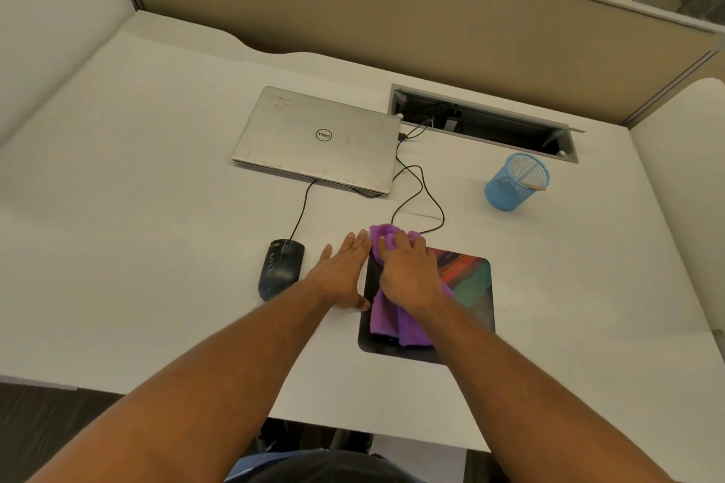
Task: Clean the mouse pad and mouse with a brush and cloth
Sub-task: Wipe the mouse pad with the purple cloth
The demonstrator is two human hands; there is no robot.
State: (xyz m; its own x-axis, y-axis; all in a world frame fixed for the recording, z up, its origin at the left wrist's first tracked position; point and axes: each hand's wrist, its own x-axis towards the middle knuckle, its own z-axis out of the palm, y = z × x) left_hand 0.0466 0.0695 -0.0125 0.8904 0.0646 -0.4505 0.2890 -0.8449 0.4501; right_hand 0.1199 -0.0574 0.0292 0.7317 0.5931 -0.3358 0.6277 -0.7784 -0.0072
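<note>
A mouse pad (469, 286) with a colourful print lies on the white desk in front of me. My right hand (408, 271) presses a purple cloth (388, 322) onto the pad's left half, fingers curled into the bunched top of the cloth. My left hand (343, 272) lies flat on the desk beside the pad's left edge, fingers straight, thumb touching the pad's edge. A black wired mouse (280, 269) sits on the desk to the left of my left hand. A brush handle (529, 177) stands in the blue mesh cup.
A shut silver laptop (317, 139) lies behind the mouse, with black cables (421, 188) looping toward the pad. A blue mesh pen cup (516, 182) stands at the right rear. An open cable hatch (482, 122) is set in the desk; partition walls surround it.
</note>
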